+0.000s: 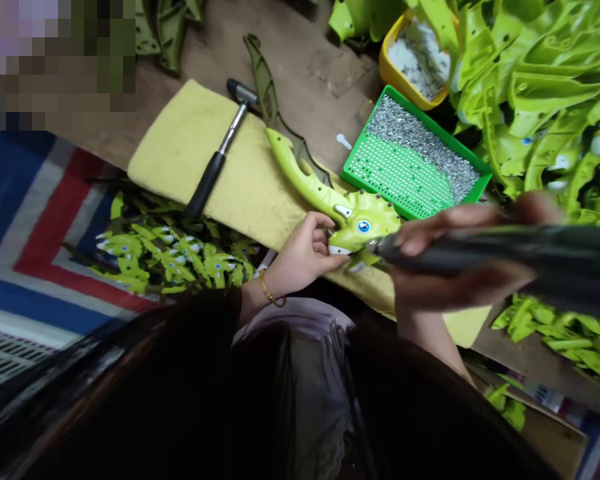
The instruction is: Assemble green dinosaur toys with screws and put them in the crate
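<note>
My left hand point(307, 247) grips the snout end of a lime-green plastic dinosaur head point(353, 217), which has a blue eye, white horns and a long curved neck piece reaching up and left. Wrapped in my right hand point(460, 253) is a dark power screwdriver point(510, 250), slightly blurred. Its tip is at the dinosaur head, close below the eye; whether a screw sits under it cannot be made out. Beneath the head lies a yellow cloth pad point(245, 180). An olive-green curved plastic part point(270, 100) lies behind the neck.
A rubber mallet point(220, 147) rests on the pad. A green tray point(405, 177) holds small metal screws; behind it stands a yellow tub point(387, 63) with small white parts. Lime plastic pieces point(540, 87) pile up at right. Several dinosaur heads point(175, 257) lie below the table's near edge.
</note>
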Available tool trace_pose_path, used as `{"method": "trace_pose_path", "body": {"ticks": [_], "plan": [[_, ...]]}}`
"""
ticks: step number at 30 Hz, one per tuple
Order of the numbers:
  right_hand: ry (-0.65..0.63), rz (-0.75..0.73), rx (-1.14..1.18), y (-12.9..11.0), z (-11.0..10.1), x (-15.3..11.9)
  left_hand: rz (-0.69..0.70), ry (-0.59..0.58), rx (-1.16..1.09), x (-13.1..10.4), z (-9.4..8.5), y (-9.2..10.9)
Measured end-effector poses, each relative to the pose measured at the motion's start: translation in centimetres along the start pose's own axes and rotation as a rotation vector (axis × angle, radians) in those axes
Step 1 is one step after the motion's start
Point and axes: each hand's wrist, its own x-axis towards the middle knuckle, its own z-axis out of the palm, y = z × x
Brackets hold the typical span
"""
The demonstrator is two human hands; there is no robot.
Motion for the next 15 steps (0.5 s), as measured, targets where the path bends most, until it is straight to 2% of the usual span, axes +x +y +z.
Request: {"method": "trace_pose_path", "body": {"ticks": [1,3,5,7,9,10,13,15], "plan": [[0.095,-0.1,0.024,1.4,-0.6,1.0,0.037,0.006,0.116,-0.1,-0.1,0.1],[0.164,-0.176,-0.027,4.1,-2.3,2.9,0.151,0.049,0.426,-0.2,-0.4,0.2],[0.149,-0.099,-0.141,6.1,-4.1,4.0,0.297,0.096,0.732,-0.1,-0.7,0.2],[0.063,0.069,-0.228,7.0,-5.2,4.2,0.427,0.124,0.906,0.0,-0.8,0.0],[0.015,0.178,-0.271,7.3,-5.2,3.8,0.504,0.14,0.955,0.2,-0.8,-0.2],[0.031,0.178,-0.295,7.4,-4.9,3.5,0.527,0.154,0.951,0.2,-0.7,-0.4],[0.194,0.003,-0.352,8.0,-3.4,3.3,0.55,0.191,0.915,0.3,-0.6,-0.8],[0.287,-0.102,-0.292,8.2,-2.4,3.8,0.556,0.201,0.897,0.3,-0.6,-1.1]]}}
